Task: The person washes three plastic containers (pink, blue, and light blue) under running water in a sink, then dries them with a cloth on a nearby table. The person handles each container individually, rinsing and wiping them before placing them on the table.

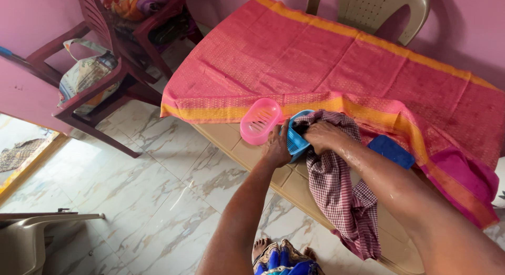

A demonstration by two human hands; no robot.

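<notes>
My left hand grips the near side of a small blue slotted plastic basket at the table's front edge. My right hand presses a maroon-and-white checked cloth into the basket; the cloth's loose end hangs over the table edge. A pink slotted plastic basket lies just left of the blue one, apart from my hands. My right forearm looks wet.
A pink and orange-bordered fabric covers most of the beige plastic table. A blue flat object lies right of my hands. Maroon chairs with bags stand at left, a beige chair behind the table. Marble floor lies below.
</notes>
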